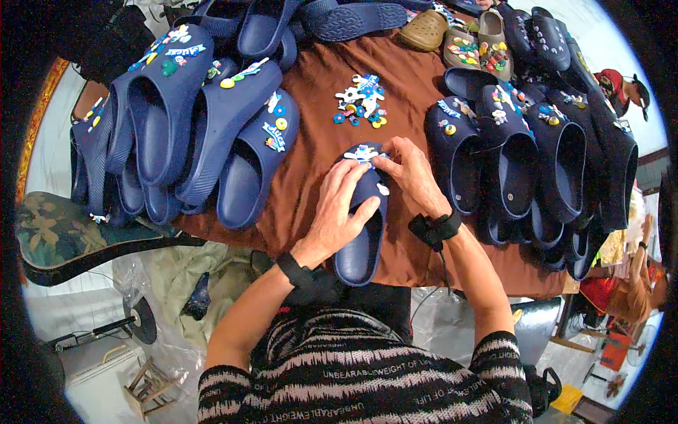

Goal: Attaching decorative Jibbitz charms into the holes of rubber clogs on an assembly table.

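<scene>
A navy blue clog (359,256) lies in front of me on the brown cloth, toe pointing away and heel toward me. My left hand (330,212) grips its left side, with fingers over the upper and the thumb above the foot opening. On the toe sits a white and blue shoe charm (363,153), which the bent fingers of my right hand (412,175) pinch at its right side. Those fingertips are partly hidden. A small white charm (383,189) shows lower on the clog's right side. Beyond the toe lies a pile of loose colourful charms (360,99).
Stacked navy clogs with charms (159,134) stand at the left, and more navy clogs (510,166) at the right. Brown and tan clogs (424,30) lie at the back. The brown cloth (417,247) covers the table. Another person (635,290) is at the far right.
</scene>
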A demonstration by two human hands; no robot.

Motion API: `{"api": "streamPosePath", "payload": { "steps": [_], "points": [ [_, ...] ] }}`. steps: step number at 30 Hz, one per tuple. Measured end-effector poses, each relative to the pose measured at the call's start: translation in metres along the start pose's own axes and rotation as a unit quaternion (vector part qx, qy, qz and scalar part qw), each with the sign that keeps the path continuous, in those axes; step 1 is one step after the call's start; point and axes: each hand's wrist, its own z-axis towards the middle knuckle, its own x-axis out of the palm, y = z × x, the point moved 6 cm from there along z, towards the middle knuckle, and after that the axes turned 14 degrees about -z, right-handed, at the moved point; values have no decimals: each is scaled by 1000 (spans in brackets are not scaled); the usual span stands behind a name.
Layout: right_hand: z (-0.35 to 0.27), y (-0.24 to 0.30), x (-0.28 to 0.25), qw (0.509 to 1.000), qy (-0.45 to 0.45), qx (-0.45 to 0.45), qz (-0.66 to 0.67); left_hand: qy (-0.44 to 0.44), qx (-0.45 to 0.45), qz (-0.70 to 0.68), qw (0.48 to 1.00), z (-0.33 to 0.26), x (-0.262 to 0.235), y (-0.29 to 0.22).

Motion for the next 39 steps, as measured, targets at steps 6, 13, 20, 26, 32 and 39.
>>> {"api": "streamPosePath", "payload": {
  "steps": [6,13,20,26,32,39],
  "points": [
    [3,-31,18,938,127,107,304,-18,-4,46,999,-3,8,12],
    [-6,-29,18,844,186,182,469,-42,-9,39,998,-5,8,16],
    [-2,-20,14,936,203,82,275,-46,-14,33,998,-5,7,15],
    [16,-22,13,940,276,-6,201,-43,-12,44,998,-4,7,13],
    [39,-3,8,923,380,-57,11,-53,-14,43,998,-4,7,15],
    [55,-2,7,901,407,-18,-149,-48,-18,54,997,-5,8,17]
  ]
}}
